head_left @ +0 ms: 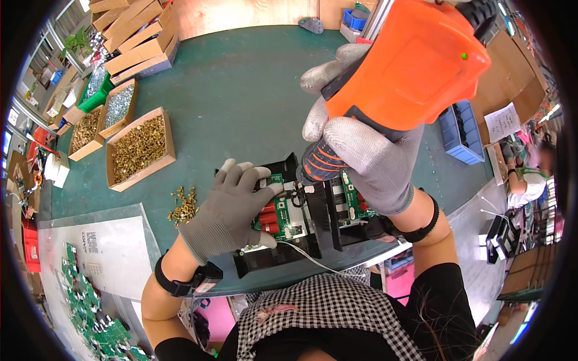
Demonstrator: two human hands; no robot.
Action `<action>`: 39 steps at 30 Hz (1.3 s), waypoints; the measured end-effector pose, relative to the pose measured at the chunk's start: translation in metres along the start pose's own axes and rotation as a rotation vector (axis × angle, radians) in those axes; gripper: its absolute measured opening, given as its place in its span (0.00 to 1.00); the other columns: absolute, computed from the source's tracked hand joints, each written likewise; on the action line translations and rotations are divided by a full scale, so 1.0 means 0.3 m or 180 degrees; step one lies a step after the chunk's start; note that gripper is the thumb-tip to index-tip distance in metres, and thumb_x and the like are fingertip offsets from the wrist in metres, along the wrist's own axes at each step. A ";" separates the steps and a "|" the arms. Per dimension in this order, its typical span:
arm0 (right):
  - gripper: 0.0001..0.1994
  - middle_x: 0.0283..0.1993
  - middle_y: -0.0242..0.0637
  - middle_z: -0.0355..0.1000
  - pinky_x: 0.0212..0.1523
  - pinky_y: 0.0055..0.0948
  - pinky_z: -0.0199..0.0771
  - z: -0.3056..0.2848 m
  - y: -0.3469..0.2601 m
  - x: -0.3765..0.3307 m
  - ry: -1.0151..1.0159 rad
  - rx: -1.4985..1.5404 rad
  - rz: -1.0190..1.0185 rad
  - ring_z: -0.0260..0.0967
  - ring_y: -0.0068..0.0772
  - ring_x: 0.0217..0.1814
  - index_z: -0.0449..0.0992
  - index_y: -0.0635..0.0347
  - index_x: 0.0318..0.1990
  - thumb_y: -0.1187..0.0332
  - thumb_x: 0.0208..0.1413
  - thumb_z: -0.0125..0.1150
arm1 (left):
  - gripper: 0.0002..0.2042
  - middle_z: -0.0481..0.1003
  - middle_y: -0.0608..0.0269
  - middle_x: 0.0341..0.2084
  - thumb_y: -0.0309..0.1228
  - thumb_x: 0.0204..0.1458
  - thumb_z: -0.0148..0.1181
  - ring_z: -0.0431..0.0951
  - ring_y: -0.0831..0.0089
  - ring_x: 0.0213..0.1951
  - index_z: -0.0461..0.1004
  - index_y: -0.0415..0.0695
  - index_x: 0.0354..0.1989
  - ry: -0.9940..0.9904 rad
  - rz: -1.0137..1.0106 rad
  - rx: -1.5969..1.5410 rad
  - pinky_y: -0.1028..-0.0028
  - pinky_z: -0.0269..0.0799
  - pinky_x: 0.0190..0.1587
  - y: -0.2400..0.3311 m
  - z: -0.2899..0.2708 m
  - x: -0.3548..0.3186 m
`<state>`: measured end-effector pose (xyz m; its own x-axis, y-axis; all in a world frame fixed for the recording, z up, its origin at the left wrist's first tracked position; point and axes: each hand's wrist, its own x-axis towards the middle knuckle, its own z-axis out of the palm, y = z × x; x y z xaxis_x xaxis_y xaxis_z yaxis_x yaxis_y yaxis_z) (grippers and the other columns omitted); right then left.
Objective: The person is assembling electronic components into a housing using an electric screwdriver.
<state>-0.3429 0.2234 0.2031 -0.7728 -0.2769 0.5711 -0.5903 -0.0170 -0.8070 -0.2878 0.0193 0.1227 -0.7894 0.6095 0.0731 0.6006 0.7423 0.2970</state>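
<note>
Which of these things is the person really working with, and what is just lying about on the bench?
In use:
right hand gripping orange power screwdriver
left hand steadying green circuit board
black fixture

Lying about:
boxes of brass screws
loose screws
blue bin
spare green boards

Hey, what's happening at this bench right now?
A person in grey gloves is working on a green circuit board seated in a black fixture on a green table. The left hand presses down on the board, while the right hand grips an orange power screwdriver, its tip pointed down at the board. Loose brass screws lie beside the left hand, with boxes of screws farther left.
</note>
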 end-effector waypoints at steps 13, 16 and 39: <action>0.28 0.46 0.52 0.70 0.35 0.28 0.76 -0.029 0.066 -0.029 -0.0493 0.0243 -0.0083 0.73 0.30 0.34 0.58 0.68 0.56 0.78 0.45 0.59 | 0.34 0.63 0.58 0.51 0.43 0.27 0.74 0.62 0.56 0.54 0.70 0.52 0.49 -0.0072 -0.0186 -0.0064 0.58 0.57 0.59 0.026 0.004 -0.013; 0.28 0.46 0.52 0.70 0.34 0.27 0.76 -0.033 0.084 -0.032 -0.0695 -0.0132 -0.0381 0.73 0.30 0.35 0.58 0.69 0.56 0.80 0.44 0.57 | 0.35 0.63 0.58 0.51 0.43 0.27 0.74 0.62 0.56 0.54 0.70 0.52 0.50 -0.0063 -0.0239 -0.0082 0.58 0.57 0.59 0.030 0.008 -0.010; 0.28 0.43 0.53 0.70 0.34 0.33 0.72 0.031 -0.032 -0.016 0.0116 0.0811 -0.0431 0.70 0.35 0.30 0.59 0.72 0.55 0.66 0.46 0.52 | 0.12 0.75 0.57 0.31 0.35 0.43 0.66 0.73 0.58 0.40 0.77 0.44 0.34 0.1070 -0.2094 -0.0360 0.66 0.68 0.45 -0.302 0.073 -0.249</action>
<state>-0.3312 0.2159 0.2068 -0.7016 -0.2209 0.6775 -0.6147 -0.2934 -0.7322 -0.2804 -0.0873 0.0694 -0.9883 -0.0822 0.1282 -0.0116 0.8801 0.4746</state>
